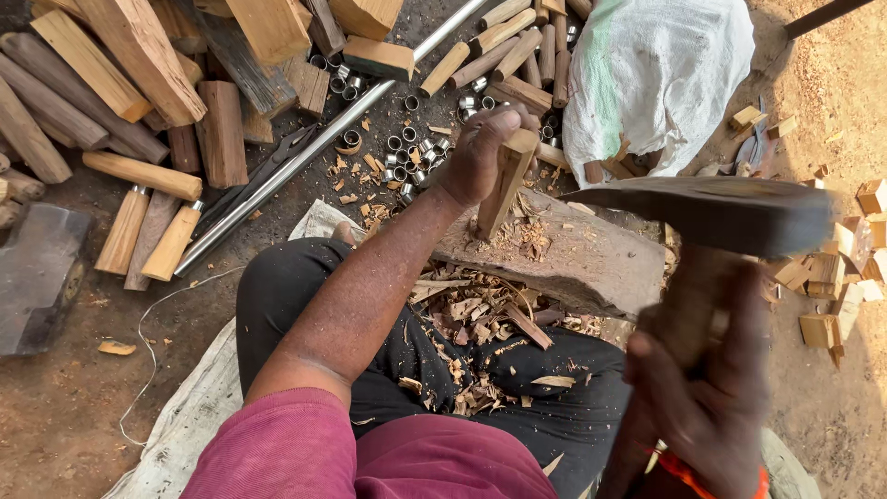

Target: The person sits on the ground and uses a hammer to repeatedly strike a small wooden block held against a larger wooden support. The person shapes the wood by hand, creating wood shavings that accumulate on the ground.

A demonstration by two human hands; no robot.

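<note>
Left hand is gripping a wooden stick, standing it nearly upright on the chopping block. Right hand, blurred, is clasping the handle of an adze-like blade just beside the stick.

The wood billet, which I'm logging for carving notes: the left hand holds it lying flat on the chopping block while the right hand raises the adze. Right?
Not quite. In the head view the left hand holds the wood billet upright on the chopping block, not flat. The right hand does raise the adze.
</note>
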